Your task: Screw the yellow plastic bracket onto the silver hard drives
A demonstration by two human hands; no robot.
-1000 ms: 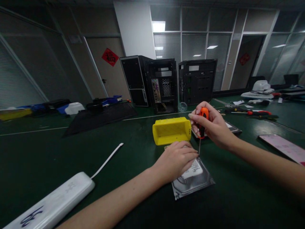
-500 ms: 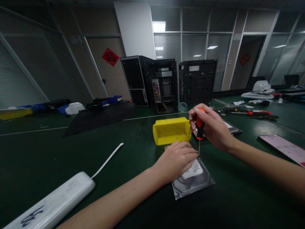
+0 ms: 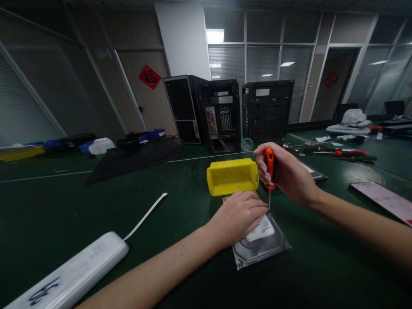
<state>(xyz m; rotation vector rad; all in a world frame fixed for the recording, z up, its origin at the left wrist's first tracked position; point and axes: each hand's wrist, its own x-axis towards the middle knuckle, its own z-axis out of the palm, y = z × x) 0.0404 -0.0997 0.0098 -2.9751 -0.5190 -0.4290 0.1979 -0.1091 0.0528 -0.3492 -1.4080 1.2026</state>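
Observation:
A silver hard drive (image 3: 268, 245) with a white label lies on the green table. My left hand (image 3: 240, 214) rests across its far part, fingers together and bent over it, holding it down; the far part is mostly hidden. In my right hand (image 3: 291, 174) is a screwdriver (image 3: 269, 161) with an orange and black handle, gripped between thumb and fingers. It stands nearly upright, its shaft tip at the drive's far right edge beside my left fingertips. Just behind my left hand, a yellow plastic bin (image 3: 232, 177) faces me with its open side.
Behind my right hand lies another drive (image 3: 317, 175), partly hidden. A phone (image 3: 383, 199) and hand tools (image 3: 347, 153) are to the right. At the left sits a white power strip (image 3: 80, 268) with its cable. Black computer cases (image 3: 222, 116) stand at the back.
My right fingers have shifted on the screwdriver handle and opened somewhat, showing more of its orange side. The left hand and the drive stay in place.

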